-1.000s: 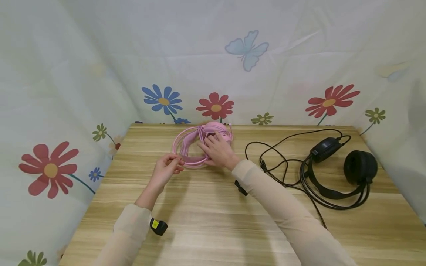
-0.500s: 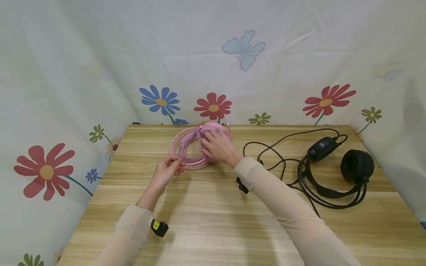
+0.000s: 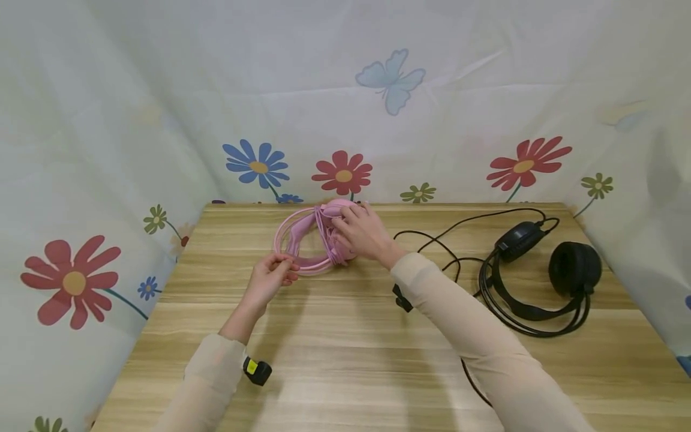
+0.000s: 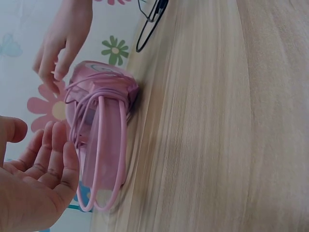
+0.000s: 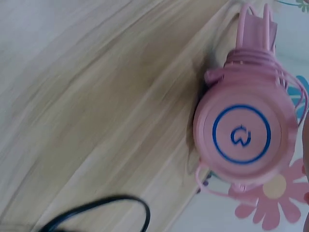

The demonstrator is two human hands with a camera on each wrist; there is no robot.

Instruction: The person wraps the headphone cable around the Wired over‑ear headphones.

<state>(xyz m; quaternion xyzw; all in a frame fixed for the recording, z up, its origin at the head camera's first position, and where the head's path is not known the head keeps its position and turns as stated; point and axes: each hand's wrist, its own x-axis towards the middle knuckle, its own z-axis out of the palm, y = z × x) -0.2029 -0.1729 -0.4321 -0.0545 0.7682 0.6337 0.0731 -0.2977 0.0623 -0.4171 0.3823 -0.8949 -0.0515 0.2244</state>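
Note:
Pink headphones lie near the table's far edge, their pink cord wound around the headband beside an ear cup. The right wrist view shows that round ear cup with a blue ring on it. My right hand reaches over the ear cups, its fingers bent downward and partly hiding them. In the left wrist view those fingers hang beside the cord, and no grip shows. My left hand is by the near left of the headband. Its fingers are loosely bent, palm up, apart from the headphones.
Black headphones lie on the right of the wooden table, with their black cable spread toward the middle. A flowered cloth hangs behind the table. A small black device sits at my left wrist.
My right hand has shifted right over the pink headphones, uncovering more of the wound cord and lower ear cup. My left hand stays nearly in place. The head view has turned slightly right.

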